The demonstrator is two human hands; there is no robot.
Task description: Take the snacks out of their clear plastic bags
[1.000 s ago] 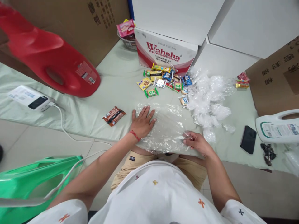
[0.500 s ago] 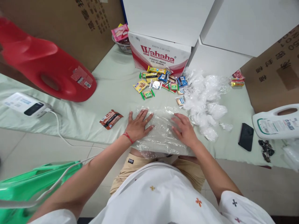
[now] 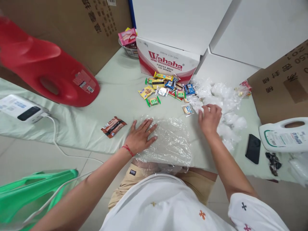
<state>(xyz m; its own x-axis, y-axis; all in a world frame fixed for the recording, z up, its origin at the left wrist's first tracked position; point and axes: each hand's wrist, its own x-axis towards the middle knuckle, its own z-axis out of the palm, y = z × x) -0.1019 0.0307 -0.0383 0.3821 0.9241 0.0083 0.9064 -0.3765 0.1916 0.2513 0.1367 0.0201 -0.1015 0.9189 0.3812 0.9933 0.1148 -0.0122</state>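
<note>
My left hand [image 3: 141, 136] lies flat with its fingers spread on the left part of a clear plastic bag [image 3: 172, 141]. This bag is spread out at the front edge of the table and partly hangs over it. My right hand [image 3: 209, 120] is at the left side of a heap of crumpled clear plastic bags [image 3: 232, 120], its fingers curled on the plastic. Just left of that hand is a small round-biscuit packet [image 3: 187, 109]. A brown snack packet [image 3: 114, 127] lies by itself to the left of my left hand.
Several small snack packets [image 3: 166, 86] lie before the Wahaba-style printed carton [image 3: 166, 61]. A red jug [image 3: 53, 64] and a white device [image 3: 22, 109] with a cable stand left. On the right are a phone [image 3: 253, 148], keys [image 3: 273, 163] and a white jug [image 3: 286, 136].
My right hand has left the spread bag and moved right and away from me to the crumpled bags. Part of the heap has shifted right. My left hand stays on the spread bag.
</note>
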